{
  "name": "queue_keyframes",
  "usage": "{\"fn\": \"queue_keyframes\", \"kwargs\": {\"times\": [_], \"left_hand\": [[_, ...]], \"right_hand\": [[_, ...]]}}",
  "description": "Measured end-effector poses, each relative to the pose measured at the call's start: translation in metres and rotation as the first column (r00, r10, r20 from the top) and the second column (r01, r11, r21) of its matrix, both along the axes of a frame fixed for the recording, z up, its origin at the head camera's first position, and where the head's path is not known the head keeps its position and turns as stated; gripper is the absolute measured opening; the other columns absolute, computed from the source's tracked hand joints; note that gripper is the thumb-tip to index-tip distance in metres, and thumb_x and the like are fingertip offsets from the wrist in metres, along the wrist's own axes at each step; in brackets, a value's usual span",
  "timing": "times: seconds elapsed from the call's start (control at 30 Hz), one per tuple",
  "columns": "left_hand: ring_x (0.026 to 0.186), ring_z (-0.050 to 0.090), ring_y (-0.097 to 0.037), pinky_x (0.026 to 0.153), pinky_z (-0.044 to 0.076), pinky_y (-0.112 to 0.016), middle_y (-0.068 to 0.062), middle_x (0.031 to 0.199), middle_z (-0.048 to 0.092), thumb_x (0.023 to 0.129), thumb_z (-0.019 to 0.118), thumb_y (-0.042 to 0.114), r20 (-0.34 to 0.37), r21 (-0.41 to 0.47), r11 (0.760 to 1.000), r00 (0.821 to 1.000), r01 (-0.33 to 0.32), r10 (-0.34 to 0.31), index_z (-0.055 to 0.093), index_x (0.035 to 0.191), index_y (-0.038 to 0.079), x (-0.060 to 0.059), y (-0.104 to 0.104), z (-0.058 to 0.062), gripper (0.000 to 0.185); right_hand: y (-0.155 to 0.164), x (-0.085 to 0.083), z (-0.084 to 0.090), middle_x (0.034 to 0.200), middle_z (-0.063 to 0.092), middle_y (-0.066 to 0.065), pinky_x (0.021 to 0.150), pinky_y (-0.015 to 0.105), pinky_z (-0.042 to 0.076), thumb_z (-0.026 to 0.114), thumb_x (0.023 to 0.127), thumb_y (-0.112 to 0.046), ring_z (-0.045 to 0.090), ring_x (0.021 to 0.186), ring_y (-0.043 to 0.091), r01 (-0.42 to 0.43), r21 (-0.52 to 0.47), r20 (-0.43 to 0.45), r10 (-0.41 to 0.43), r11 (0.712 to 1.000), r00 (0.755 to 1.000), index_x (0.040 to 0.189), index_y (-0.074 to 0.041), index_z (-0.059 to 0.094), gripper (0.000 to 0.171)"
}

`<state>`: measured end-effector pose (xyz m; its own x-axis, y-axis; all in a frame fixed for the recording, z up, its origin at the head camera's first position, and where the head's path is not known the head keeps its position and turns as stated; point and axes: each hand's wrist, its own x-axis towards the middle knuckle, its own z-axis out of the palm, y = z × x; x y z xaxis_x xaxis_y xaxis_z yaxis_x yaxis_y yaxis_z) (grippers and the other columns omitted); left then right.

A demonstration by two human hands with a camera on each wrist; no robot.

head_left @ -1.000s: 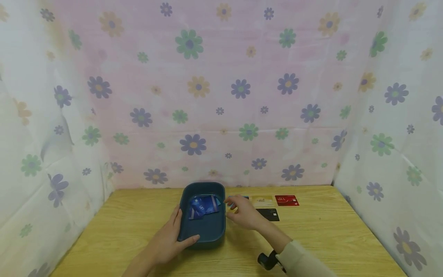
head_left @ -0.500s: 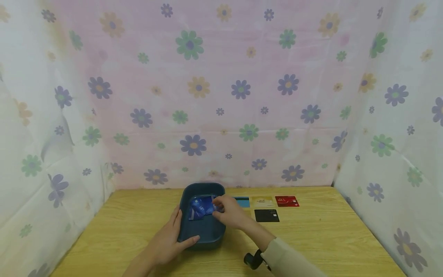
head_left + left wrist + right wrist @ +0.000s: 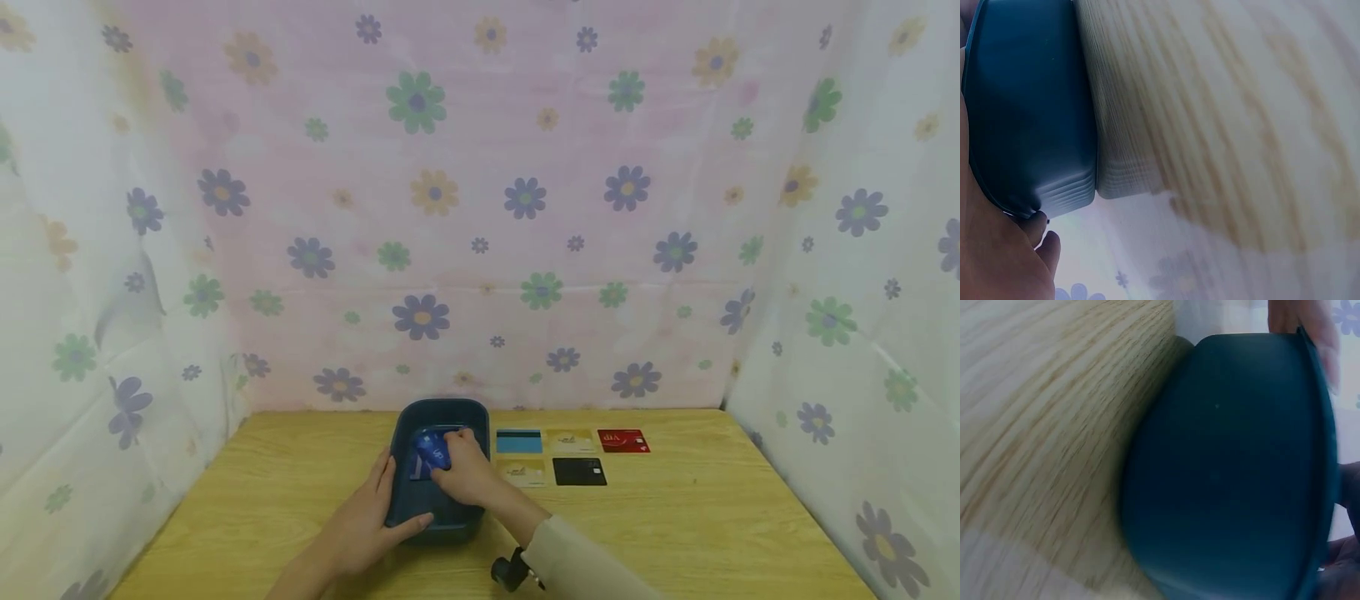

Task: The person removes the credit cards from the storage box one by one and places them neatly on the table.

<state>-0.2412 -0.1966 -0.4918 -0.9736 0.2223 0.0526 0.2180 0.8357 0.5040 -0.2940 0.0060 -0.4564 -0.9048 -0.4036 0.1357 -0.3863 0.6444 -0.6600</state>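
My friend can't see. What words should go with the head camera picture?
A person's right hand grips a blue card inside a dark blue tray while the left hand holds the tray's side. Five more cards lie on the wooden table to the right, with flowery cloth behind.

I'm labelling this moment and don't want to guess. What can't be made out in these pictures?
Head view: the right hand hides part of the flat blue printed pieces inside the dark teal rounded-rectangular tray, and its own fingertip contact.
Head view: print on the black rectangular card is too small to read.
Both wrist views: the tray's walls hide its contents.
Left wrist view: frame edges cut off part of the left hand.
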Motion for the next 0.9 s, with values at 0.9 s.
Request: {"fn": "queue_keyframes", "kwargs": {"times": [0.9], "left_hand": [[0.149,0.027,-0.047,0.115,0.032,-0.063,-0.022,0.170,0.003,0.089,0.056,0.078,0.002,0.002,1.000,1.000,0.006,-0.006,0.011,0.162,-0.003,0.002,0.000,0.002,0.118]], "right_hand": [[-0.031,-0.016,-0.022,0.141,0.048,0.032,0.105,0.061,0.044,0.079,0.088,-0.021,0.048,0.131,0.048,0.164,0.191,-0.048,-0.157,0.968,0.986,0.142,0.011,0.049,0.069]]}}
